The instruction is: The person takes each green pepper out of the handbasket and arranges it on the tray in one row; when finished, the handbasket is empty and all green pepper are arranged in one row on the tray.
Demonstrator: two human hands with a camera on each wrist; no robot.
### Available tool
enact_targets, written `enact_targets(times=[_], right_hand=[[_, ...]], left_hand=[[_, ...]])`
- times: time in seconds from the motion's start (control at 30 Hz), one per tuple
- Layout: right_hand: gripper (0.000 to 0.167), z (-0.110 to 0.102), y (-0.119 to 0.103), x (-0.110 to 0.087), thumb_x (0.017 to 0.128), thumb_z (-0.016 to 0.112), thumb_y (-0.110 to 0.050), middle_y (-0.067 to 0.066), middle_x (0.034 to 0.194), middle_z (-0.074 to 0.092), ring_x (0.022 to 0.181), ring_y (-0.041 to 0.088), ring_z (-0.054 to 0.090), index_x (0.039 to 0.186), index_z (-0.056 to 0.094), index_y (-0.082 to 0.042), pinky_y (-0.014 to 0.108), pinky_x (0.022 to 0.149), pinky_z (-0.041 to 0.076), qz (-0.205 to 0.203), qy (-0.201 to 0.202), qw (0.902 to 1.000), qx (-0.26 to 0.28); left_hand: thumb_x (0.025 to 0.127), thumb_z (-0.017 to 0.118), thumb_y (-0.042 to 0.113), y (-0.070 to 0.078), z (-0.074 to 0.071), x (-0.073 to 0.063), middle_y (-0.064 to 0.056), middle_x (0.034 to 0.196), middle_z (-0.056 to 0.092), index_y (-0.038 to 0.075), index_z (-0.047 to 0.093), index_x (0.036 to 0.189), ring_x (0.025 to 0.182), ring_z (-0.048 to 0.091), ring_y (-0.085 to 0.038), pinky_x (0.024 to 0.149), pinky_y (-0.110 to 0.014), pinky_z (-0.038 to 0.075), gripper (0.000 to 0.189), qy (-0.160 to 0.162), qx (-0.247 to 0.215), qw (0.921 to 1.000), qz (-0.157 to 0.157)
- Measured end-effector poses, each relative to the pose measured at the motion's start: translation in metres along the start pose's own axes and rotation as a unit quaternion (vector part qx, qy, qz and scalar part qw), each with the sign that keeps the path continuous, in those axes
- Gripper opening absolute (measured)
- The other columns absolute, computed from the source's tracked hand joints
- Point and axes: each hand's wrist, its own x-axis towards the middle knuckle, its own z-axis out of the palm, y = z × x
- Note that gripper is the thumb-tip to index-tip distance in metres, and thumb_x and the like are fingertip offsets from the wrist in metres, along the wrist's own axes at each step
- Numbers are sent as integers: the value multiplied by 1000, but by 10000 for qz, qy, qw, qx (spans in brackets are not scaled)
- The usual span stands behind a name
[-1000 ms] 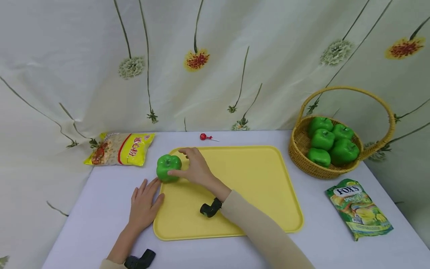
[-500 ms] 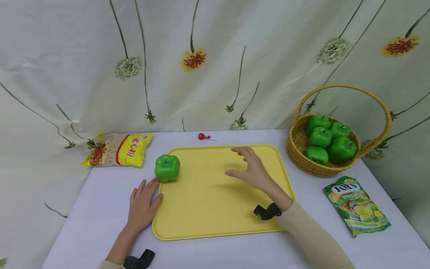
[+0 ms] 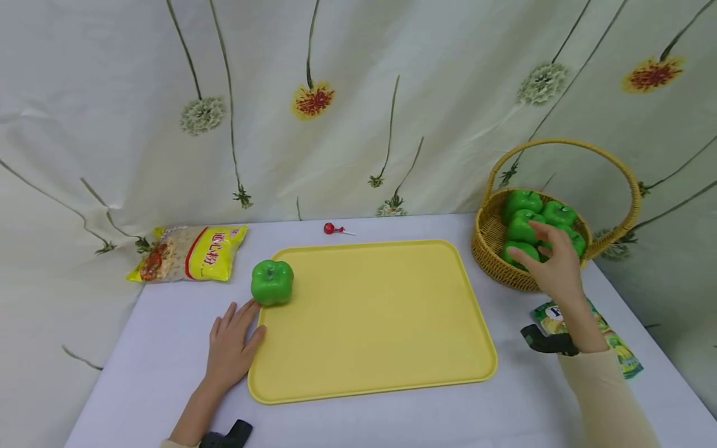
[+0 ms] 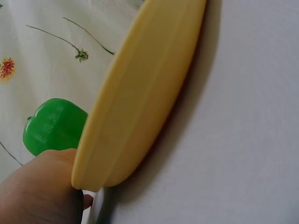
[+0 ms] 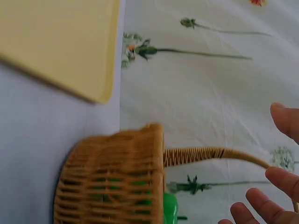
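Note:
A green bell pepper [image 3: 272,282] sits at the far left corner of the yellow tray [image 3: 370,323]. My left hand [image 3: 232,342] lies flat at the tray's left edge, fingers straight, fingertips right below the pepper; the left wrist view shows the pepper [image 4: 56,126] beyond the hand. My right hand [image 3: 554,264] is over the front of the wicker basket [image 3: 498,267], thumb and fingers spread apart with nothing between them. Several green peppers [image 3: 522,202] fill the basket, some partly hidden behind the hand. In the right wrist view, the fingers [image 5: 280,179] stand above the basket [image 5: 112,177].
A yellow noodle bag [image 3: 190,254] lies at the back left, and a red lollipop [image 3: 330,229] behind the tray. Right of the tray, a green candy bag [image 3: 627,354] is partly covered by the right forearm. The basket's tall handle [image 3: 566,143] arches over the peppers.
My right hand has left the pepper on the tray and moved right, across the tray, to the basket. The left hand has stayed in place; the view has shifted slightly.

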Motion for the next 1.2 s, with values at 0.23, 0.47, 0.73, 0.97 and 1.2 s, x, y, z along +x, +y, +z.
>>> enact_targets(times=[0.23, 0.47, 0.73, 0.97, 1.2], right_hand=[[67, -26, 31, 10, 95, 64, -32, 30, 143, 36, 129, 50, 38, 146, 38, 1, 66, 99, 38, 543, -71, 9985, -32], [70, -24, 51, 14, 96, 61, -39, 33, 149, 27, 131, 54, 33, 150, 35, -2, 68, 101, 37, 731, -864, 9936, -59], [70, -17, 63, 15, 95, 64, -34, 37, 143, 29, 129, 56, 32, 148, 35, 2, 70, 101, 35, 601, -1155, 9914, -144], [70, -13, 64, 14, 94, 65, -33, 37, 142, 31, 128, 56, 34, 146, 37, 5, 68, 100, 37, 513, -1137, 9916, -330], [70, -10, 64, 14, 94, 66, -34, 37, 141, 34, 126, 55, 36, 144, 39, 6, 68, 100, 36, 469, -1191, 9903, -533]], left_hand=[[97, 54, 20, 2, -1, -1, -26, 144, 46, -1, 48, 139, 138, 25, -55, 108, -73, 12, 47, 71, -33, 10000, 52], [97, 55, 20, 3, -2, -1, -25, 145, 45, -1, 48, 139, 138, 25, -55, 108, -73, 12, 47, 65, 8, 10000, 19], [97, 55, 19, 2, -1, -1, -25, 146, 44, -1, 48, 139, 139, 23, -55, 109, -73, 11, 47, 43, -22, 10000, -11], [97, 55, 19, 2, -1, -2, -25, 147, 44, -1, 48, 139, 139, 23, -55, 108, -74, 11, 47, 30, -31, 10000, -28], [97, 55, 18, 2, -1, -2, -25, 147, 44, -1, 48, 139, 139, 23, -55, 108, -74, 11, 47, 33, -26, 10000, -30]])
